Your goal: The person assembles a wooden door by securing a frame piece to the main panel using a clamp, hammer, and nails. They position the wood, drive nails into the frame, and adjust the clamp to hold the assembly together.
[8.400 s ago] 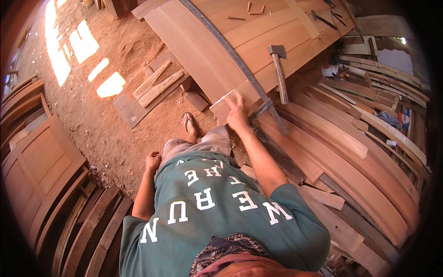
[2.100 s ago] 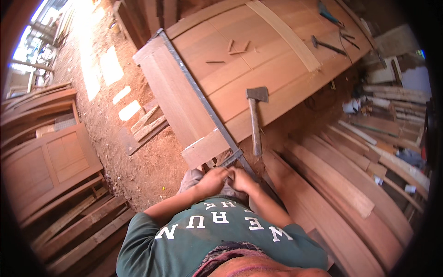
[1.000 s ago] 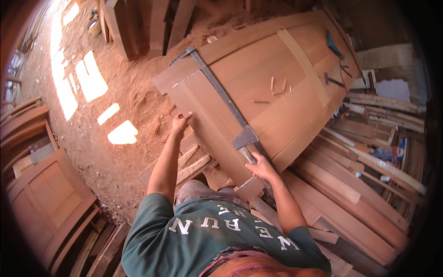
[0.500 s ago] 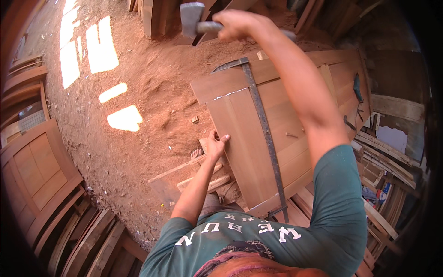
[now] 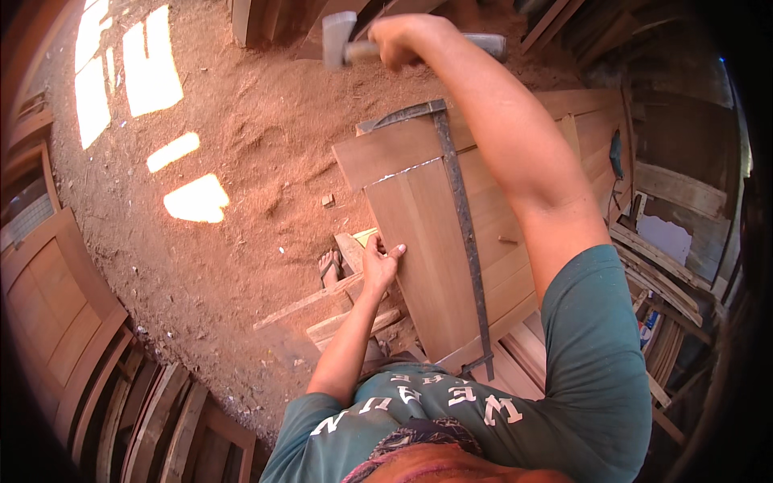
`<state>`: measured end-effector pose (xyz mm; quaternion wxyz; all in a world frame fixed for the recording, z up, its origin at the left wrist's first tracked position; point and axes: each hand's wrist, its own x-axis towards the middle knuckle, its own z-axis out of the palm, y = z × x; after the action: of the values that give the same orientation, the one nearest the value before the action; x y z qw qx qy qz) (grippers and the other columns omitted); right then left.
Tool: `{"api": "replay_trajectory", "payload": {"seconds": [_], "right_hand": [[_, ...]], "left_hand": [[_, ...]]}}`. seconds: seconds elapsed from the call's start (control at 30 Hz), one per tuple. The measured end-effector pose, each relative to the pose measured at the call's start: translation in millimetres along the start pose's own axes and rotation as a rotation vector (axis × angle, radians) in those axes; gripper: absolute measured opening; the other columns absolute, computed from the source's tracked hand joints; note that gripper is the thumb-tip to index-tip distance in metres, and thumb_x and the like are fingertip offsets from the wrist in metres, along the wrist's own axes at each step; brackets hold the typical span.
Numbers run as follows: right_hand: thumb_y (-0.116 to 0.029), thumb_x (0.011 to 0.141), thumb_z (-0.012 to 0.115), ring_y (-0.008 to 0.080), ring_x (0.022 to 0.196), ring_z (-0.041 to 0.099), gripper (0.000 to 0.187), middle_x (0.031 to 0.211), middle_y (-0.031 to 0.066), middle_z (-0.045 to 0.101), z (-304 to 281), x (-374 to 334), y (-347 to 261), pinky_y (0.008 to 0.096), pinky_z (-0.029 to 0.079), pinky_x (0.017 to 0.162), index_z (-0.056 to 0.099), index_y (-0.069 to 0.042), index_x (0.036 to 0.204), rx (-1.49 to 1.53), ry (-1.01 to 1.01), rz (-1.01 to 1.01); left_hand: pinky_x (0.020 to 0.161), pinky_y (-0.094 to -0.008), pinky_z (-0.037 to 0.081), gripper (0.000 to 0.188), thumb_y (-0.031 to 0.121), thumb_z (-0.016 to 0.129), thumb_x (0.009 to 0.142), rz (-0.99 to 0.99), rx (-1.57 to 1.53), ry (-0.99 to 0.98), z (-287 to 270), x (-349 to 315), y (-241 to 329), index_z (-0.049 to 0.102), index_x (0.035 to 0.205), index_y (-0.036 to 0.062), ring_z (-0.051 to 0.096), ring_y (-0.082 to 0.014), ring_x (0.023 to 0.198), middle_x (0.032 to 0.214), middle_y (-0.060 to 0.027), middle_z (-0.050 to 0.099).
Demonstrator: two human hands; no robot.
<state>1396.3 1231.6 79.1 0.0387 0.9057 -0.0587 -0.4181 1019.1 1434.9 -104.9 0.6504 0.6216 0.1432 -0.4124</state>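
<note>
My right hand [image 5: 400, 42] is raised at the top of the view. It is closed round the grey handle of a hatchet [image 5: 338, 40], whose flared metal head points left; motion blurs it slightly. Below my right arm lies a panelled wooden door [image 5: 423, 266]. A long dark metal bar clamp [image 5: 463, 217] runs across the door, its curved jaw past the far edge. My left hand [image 5: 380, 264] grips the door's left edge, thumb on the top face, fingers partly hidden at the side. A small wood piece [image 5: 507, 240] rests on the door.
Door panels [image 5: 64, 282] and curved frames [image 5: 153, 427] lean at the left. Wooden boards [image 5: 322, 306] lie beside my foot [image 5: 330, 267] on the sawdust-covered ground [image 5: 241, 161]. Timber strips [image 5: 660, 274] are stacked at the right. A small wood block [image 5: 328, 200] sits on the ground.
The hatchet is still raised, its handle now showing more plainly behind my hand. My left hand stays on the door edge. The whole view has shifted slightly, and more of my foot shows.
</note>
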Motion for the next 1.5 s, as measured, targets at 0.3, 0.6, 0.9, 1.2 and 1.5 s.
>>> {"api": "replay_trajectory", "payload": {"seconds": [0.3, 0.6, 0.9, 1.2, 1.5], "right_hand": [[-0.007, 0.070, 0.075, 0.0309, 0.107, 0.071, 0.046, 0.113, 0.0165, 0.074, 70.8, -5.2, -26.8, 0.0413, 0.058, 0.087, 0.073, -0.006, 0.116, -0.258, -0.278, -0.112], [-0.012, 0.078, 0.072, 0.0322, 0.110, 0.070, 0.030, 0.119, 0.0144, 0.073, 111.4, -17.1, -41.4, 0.0460, 0.057, 0.087, 0.074, -0.006, 0.107, -0.113, -0.195, -0.016], [-0.023, 0.093, 0.064, 0.0490, 0.091, 0.067, 0.041, 0.092, 0.0286, 0.069, 266.1, -174.8, -11.5, 0.0574, 0.051, 0.077, 0.050, -0.008, 0.129, 0.764, 0.423, 0.048], [-0.028, 0.099, 0.062, 0.0494, 0.078, 0.068, 0.035, 0.084, 0.0278, 0.068, 346.5, -220.5, -73.2, 0.0561, 0.055, 0.070, 0.053, -0.003, 0.122, 0.814, 1.028, -0.063], [-0.034, 0.101, 0.060, 0.0500, 0.081, 0.067, 0.037, 0.086, 0.0294, 0.067, 340.8, -201.8, -54.4, 0.0584, 0.054, 0.068, 0.048, -0.002, 0.115, 0.754, 0.587, -0.020]], "left_hand": [[0.081, -0.0319, 0.053, 0.035, 0.005, 0.078, 0.084, 0.001, -0.036, -0.009, -1.8, 5.3, -0.5, 0.059, 0.113, -0.0008, 0.065, -0.0171, 0.088, 0.098, -0.0096, 0.071], [0.085, -0.0330, 0.053, 0.045, 0.010, 0.082, 0.082, -0.083, -0.003, -0.104, -8.3, 7.8, -13.9, 0.055, 0.117, -0.0002, 0.065, -0.0186, 0.093, 0.102, -0.0100, 0.070], [0.100, -0.0403, 0.049, 0.097, 0.039, 0.084, 0.082, 0.146, 0.001, -0.037, -83.8, 123.2, 103.9, 0.033, 0.152, -0.0049, 0.060, -0.0292, 0.117, 0.135, -0.0208, 0.059], [0.090, -0.0379, 0.054, 0.041, 0.025, 0.075, 0.094, 0.073, 0.221, -0.092, -85.5, 159.2, 130.7, 0.060, 0.116, -0.0051, 0.067, -0.0221, 0.100, 0.109, -0.0154, 0.069], [0.092, -0.0390, 0.055, 0.049, 0.023, 0.073, 0.095, 0.092, 0.148, -0.023, -81.1, 164.1, 113.8, 0.056, 0.131, -0.0047, 0.067, -0.0245, 0.108, 0.117, -0.0166, 0.068]]}}
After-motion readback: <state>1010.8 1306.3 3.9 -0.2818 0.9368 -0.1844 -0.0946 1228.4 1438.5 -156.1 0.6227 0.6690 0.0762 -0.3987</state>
